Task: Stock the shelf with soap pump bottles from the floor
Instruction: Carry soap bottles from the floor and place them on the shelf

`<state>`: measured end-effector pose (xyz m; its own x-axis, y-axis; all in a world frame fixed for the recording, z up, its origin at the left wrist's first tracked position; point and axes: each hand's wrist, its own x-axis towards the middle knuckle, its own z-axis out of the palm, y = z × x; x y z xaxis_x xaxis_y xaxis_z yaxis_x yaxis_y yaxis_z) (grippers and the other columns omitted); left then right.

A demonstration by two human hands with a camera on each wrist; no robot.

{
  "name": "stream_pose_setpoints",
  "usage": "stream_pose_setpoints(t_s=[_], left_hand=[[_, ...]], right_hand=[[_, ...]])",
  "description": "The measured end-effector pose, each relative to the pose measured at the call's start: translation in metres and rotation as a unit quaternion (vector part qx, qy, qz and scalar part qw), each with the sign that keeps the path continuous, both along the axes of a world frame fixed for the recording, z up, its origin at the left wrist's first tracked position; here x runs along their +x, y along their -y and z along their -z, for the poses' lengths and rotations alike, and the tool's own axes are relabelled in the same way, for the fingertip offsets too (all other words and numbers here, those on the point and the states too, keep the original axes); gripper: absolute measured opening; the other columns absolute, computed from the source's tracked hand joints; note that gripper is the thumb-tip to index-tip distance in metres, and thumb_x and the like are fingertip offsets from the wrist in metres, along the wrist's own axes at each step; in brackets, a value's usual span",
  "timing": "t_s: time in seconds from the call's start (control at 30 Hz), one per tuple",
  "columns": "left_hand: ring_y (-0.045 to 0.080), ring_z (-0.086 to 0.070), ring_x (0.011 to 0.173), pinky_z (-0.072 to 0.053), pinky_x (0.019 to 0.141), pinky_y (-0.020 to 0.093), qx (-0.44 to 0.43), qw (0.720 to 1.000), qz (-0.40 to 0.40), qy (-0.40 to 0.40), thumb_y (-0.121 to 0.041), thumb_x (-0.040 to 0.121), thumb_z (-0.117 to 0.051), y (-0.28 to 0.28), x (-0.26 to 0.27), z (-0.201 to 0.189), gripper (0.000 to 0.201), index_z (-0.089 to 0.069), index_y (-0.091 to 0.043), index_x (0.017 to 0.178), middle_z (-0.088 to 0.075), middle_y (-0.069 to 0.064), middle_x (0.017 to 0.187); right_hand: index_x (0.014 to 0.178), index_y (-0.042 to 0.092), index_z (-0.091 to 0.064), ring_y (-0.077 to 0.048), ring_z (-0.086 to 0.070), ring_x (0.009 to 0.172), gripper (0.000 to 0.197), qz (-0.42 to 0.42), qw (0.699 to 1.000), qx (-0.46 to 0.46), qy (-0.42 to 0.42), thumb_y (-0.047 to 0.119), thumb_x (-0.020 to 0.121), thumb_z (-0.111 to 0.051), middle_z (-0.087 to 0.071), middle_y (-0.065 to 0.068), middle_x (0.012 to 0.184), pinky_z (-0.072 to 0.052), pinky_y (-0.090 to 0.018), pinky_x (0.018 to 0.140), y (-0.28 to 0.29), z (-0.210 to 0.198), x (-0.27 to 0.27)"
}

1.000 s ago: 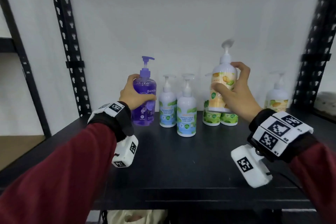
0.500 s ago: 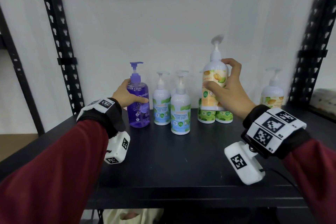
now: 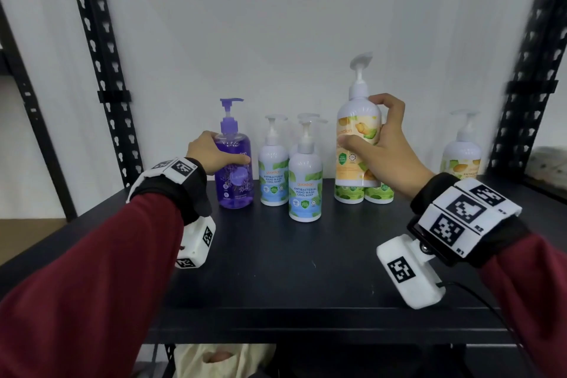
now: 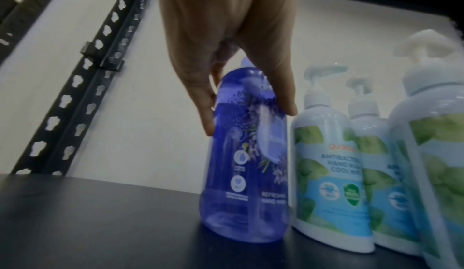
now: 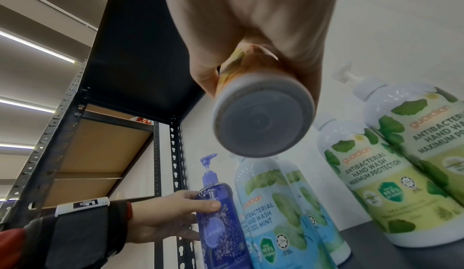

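A purple pump bottle stands on the black shelf, leftmost in the row. My left hand grips its upper body, thumb across the front. My right hand holds a white bottle with a yellow-orange label in the air above two green-label bottles. Its round base faces the right wrist camera. Three blue-label cool mint bottles stand between.
Another yellow-label bottle stands at the shelf's far right by the black upright. A perforated upright rises at the left. The shelf's front half is bare. A pale bag lies below the shelf.
The purple bottle has come to rest on the shelf beside the cool mint bottles. My right hand keeps the yellow-label bottle lifted; it has hardly moved against the row, the head view has shifted.
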<state>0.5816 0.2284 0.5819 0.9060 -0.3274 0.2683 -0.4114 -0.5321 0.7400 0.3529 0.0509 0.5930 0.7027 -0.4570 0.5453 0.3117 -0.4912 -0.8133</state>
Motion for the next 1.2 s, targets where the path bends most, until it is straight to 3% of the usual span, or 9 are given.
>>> stream_pose_setpoints(t_s=[0.1, 0.2, 0.23, 0.37, 0.6, 0.77, 0.87, 1.0, 1.2], left_hand=[[0.022, -0.063, 0.093, -0.053, 0.084, 0.036, -0.016, 0.997, 0.076, -0.029, -0.023, 0.067, -0.085, -0.005, -0.002, -0.004, 0.039, -0.057, -0.021, 0.095, -0.065, 0.011, 0.114], [0.015, -0.058, 0.084, -0.045, 0.063, 0.022, -0.022, 0.995, 0.094, -0.041, -0.014, 0.079, -0.075, -0.003, -0.004, -0.004, 0.040, -0.050, -0.015, 0.111, -0.060, 0.010, 0.121], [0.017, -0.057, 0.090, -0.045, 0.064, 0.022, -0.025, 0.996, 0.079, -0.037, -0.020, 0.079, -0.075, -0.002, -0.007, -0.004, 0.047, -0.048, -0.014, 0.117, -0.058, 0.008, 0.124], [0.027, -0.047, 0.123, -0.043, 0.099, 0.036, 0.002, 0.999, -0.024, 0.029, -0.051, 0.066, -0.080, 0.003, -0.006, -0.002, 0.098, -0.032, -0.010, 0.141, -0.046, 0.011, 0.138], [0.028, -0.061, 0.099, -0.054, 0.085, 0.039, 0.023, 0.998, -0.025, 0.048, -0.050, 0.063, -0.082, 0.002, -0.009, -0.006, 0.061, -0.060, -0.013, 0.105, -0.064, 0.009, 0.105], [0.023, -0.063, 0.100, -0.056, 0.084, 0.040, 0.006, 0.999, 0.030, 0.011, -0.060, 0.040, -0.081, -0.007, -0.010, -0.009, 0.089, -0.060, -0.016, 0.114, -0.063, 0.004, 0.109], [0.022, -0.065, 0.099, -0.055, 0.086, 0.041, -0.007, 0.997, 0.074, -0.018, -0.052, 0.047, -0.084, -0.011, -0.008, -0.008, 0.077, -0.059, -0.020, 0.113, -0.065, 0.004, 0.114], [0.021, -0.063, 0.101, -0.052, 0.092, 0.041, 0.007, 0.997, 0.072, -0.010, -0.064, 0.037, -0.073, -0.010, -0.013, -0.006, 0.084, -0.058, -0.026, 0.110, -0.065, 0.001, 0.111], [0.029, -0.055, 0.112, -0.046, 0.091, 0.033, 0.034, 0.998, -0.023, 0.053, -0.037, 0.067, -0.083, -0.001, -0.019, -0.001, 0.076, -0.048, -0.009, 0.128, -0.058, 0.011, 0.124]], right_hand=[[0.114, 0.029, -0.022, -0.029, -0.062, 0.077, 0.055, -0.002, 1.000, 0.008, 0.005, 0.002, 0.086, -0.060, -0.054, -0.023, 0.106, -0.058, -0.044, 0.073, 0.001, -0.001, 0.000], [0.113, 0.030, -0.022, -0.031, -0.063, 0.080, 0.054, 0.000, 1.000, 0.015, 0.006, 0.003, 0.086, -0.060, -0.055, -0.026, 0.110, -0.057, -0.047, 0.076, 0.001, -0.001, -0.001], [0.113, 0.031, -0.022, -0.031, -0.063, 0.080, 0.054, -0.001, 1.000, 0.017, 0.007, 0.003, 0.086, -0.060, -0.055, -0.026, 0.111, -0.058, -0.046, 0.075, 0.001, -0.001, -0.001], [0.113, 0.030, -0.022, -0.027, -0.063, 0.078, 0.054, -0.006, 1.000, 0.015, 0.007, 0.003, 0.087, -0.060, -0.054, -0.024, 0.111, -0.059, -0.037, 0.069, 0.000, -0.001, 0.000], [0.114, 0.030, -0.022, -0.024, -0.063, 0.074, 0.054, -0.012, 1.000, 0.007, 0.001, 0.003, 0.087, -0.060, -0.054, -0.023, 0.111, -0.058, -0.029, 0.062, -0.001, -0.001, 0.001], [0.114, 0.030, -0.022, -0.023, -0.062, 0.073, 0.054, -0.017, 1.000, 0.012, 0.006, 0.002, 0.087, -0.060, -0.054, -0.025, 0.112, -0.058, -0.027, 0.060, -0.002, -0.001, 0.001], [0.115, 0.029, -0.022, -0.022, -0.062, 0.073, 0.054, -0.019, 1.000, 0.015, 0.009, 0.002, 0.087, -0.059, -0.053, -0.024, 0.113, -0.058, -0.024, 0.058, -0.001, -0.001, 0.000], [0.115, 0.030, -0.022, -0.023, -0.062, 0.073, 0.054, -0.024, 0.999, 0.024, 0.012, 0.001, 0.087, -0.059, -0.053, -0.022, 0.112, -0.058, -0.025, 0.058, -0.001, -0.001, 0.000], [0.114, 0.030, -0.022, -0.022, -0.062, 0.073, 0.054, -0.024, 0.999, 0.026, 0.016, 0.001, 0.087, -0.059, -0.053, -0.020, 0.111, -0.058, -0.024, 0.058, -0.004, -0.002, -0.001]])
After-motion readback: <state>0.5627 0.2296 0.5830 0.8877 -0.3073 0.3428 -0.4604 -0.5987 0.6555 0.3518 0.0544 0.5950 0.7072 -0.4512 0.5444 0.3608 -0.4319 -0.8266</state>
